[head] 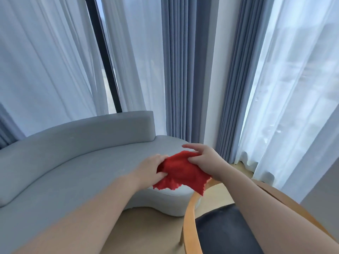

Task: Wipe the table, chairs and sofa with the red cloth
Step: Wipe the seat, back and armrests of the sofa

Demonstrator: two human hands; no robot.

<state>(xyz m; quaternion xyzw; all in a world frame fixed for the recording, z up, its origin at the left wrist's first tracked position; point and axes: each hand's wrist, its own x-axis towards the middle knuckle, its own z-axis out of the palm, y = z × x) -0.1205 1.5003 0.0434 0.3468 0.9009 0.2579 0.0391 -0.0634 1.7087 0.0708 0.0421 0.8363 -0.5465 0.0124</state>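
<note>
The red cloth (181, 173) is bunched between both hands, held in the air above the right end of the grey sofa (73, 162). My left hand (150, 168) grips its left edge with thumb and fingers curled into the fabric. My right hand (203, 158) pinches the upper right edge, with the index finger stretched out above the cloth. A frayed lower edge of the cloth hangs over the wooden armrest of a chair (190, 213) with a dark seat.
The sofa's curved backrest (102, 129) runs along the window. Blue curtains (183, 70) and sheer white curtains (293, 88) hang behind and to the right. Tan floor (146, 228) shows between sofa and chair.
</note>
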